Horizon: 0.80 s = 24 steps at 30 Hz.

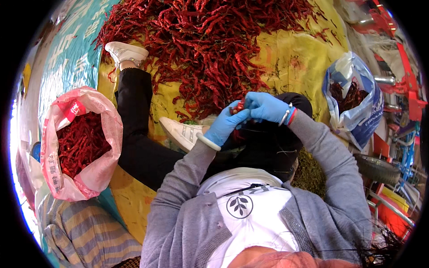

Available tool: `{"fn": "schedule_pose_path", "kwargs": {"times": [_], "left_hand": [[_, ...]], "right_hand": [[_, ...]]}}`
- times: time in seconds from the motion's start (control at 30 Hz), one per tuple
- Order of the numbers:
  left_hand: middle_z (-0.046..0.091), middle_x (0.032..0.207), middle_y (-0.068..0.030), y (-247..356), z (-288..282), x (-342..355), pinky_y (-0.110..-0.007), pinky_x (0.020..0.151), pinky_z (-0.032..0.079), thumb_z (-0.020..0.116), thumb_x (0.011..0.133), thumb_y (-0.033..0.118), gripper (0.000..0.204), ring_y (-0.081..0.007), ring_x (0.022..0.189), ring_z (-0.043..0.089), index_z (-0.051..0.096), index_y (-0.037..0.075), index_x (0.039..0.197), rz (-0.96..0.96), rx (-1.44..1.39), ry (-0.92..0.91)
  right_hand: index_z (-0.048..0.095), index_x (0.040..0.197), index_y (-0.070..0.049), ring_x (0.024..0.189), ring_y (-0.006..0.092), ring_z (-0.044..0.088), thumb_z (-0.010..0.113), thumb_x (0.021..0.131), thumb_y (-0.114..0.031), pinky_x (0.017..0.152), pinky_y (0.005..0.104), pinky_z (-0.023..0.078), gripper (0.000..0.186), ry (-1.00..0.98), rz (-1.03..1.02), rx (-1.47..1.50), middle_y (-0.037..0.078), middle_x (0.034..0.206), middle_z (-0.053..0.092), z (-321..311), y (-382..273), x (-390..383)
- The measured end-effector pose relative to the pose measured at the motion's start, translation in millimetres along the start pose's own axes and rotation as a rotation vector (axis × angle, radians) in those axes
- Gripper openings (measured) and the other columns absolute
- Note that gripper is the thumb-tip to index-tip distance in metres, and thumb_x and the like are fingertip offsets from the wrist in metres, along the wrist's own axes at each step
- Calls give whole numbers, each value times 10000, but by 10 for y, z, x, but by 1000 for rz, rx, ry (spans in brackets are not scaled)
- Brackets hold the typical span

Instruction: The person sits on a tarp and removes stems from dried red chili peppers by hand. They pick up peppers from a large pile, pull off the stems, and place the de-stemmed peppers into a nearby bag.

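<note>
Both of my hands wear blue gloves and meet over my bent leg, just below a big heap of dried red chili peppers (210, 49). My left hand (225, 125) is closed, its thumb and fingers pinched around a few dried chilies (239, 107). Against it, my right hand (266, 108) has its fingers bent onto the same chilies, closed as well. The fingers hide most of what lies between them.
To the left stands an open pink-and-white woven sack (53, 147) with red chilies (82, 145) inside. At right, a blue-and-white bag (344, 120) holds darker chilies (351, 97). Small stems (309, 175) are piled beside my right leg. A yellow sheet (290, 62) lies underneath; a wheel (377, 169) stands further right.
</note>
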<state>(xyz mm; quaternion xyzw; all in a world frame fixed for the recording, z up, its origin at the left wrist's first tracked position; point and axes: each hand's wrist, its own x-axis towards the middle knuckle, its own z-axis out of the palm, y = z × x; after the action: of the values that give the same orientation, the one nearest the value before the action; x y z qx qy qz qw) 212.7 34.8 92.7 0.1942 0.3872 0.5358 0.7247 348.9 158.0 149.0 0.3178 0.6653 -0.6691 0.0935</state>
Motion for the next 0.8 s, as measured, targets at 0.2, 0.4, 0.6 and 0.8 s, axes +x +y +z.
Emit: {"fn": "schedule_pose_path", "kwargs": {"times": [0.2, 0.4, 0.6, 0.8], "left_hand": [[568, 625, 9, 57, -485, 202, -204, 451, 341, 612, 858, 135, 45, -58, 492, 448, 596, 98, 838, 31, 13, 336], [588, 664, -23, 461, -611, 497, -220, 477, 386, 642, 791, 56, 117, -75, 509, 478, 527, 71, 778, 129, 120, 472], [628, 883, -168, 857, -657, 1290, -343, 652, 519, 642, 836, 254, 309, -268, 763, 629, 535, 15, 999, -308, 1493, 723], [637, 944, -167, 729, -940, 919, -380, 697, 515, 625, 831, 183, 283, -301, 821, 630, 534, -5, 1022, -81, 1324, 727]], "right_hand": [[562, 899, 10, 681, 167, 622, 549, 810, -89, 609, 292, 508, 134, 391, -23, -145, 117, 770, 642, -660, 31, 982], [493, 1078, 6, 877, 325, 567, 621, 816, -240, 774, 424, 459, 381, 608, 134, -755, 193, 991, 581, -973, 370, 1890], [580, 906, -12, 768, 246, 586, 614, 815, -252, 715, 362, 469, 260, 512, 66, -268, 143, 863, 618, -775, 432, 1570], [559, 934, 5, 833, 354, 571, 552, 791, -194, 767, 404, 461, 245, 477, 269, -762, 216, 941, 599, -1037, 897, 1319]]}}
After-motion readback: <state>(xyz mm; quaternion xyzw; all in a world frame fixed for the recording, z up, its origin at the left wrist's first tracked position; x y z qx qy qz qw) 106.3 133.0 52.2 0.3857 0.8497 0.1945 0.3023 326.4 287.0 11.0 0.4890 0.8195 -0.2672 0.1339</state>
